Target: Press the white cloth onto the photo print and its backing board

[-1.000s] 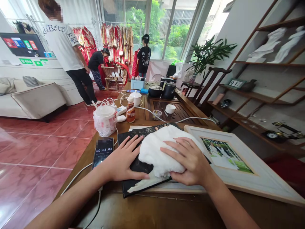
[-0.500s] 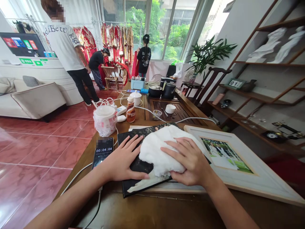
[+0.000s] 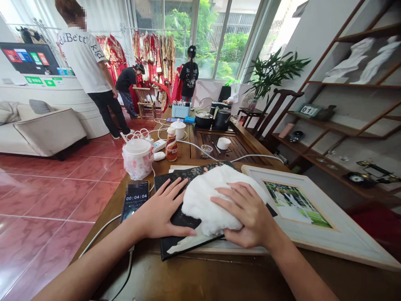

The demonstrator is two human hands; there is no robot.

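A white fluffy cloth (image 3: 205, 196) lies bunched on a dark photo panel (image 3: 175, 251), covering much of its picture. My right hand (image 3: 250, 213) grips the cloth from its right side, fingers spread over the top and thumb at its near edge. Flat on the panel's left part rests my left hand (image 3: 166, 211), fingers apart, its tips close to the cloth. Part of a pale figure shows at the panel's near edge. Underneath and to the right is a white-framed photo (image 3: 300, 205) of people on grass.
A phone (image 3: 135, 200) reading 00:04:04 lies left of the panel. Beyond it stand a wrapped white tub (image 3: 138, 159), a brown bottle (image 3: 171, 144) and a lidded white cup (image 3: 178, 128). A small bowl (image 3: 224, 143) sits on the tea tray. Several people stand farther back.
My right hand and the cloth have shifted very slightly to the left over the panel. My left hand stays in place.
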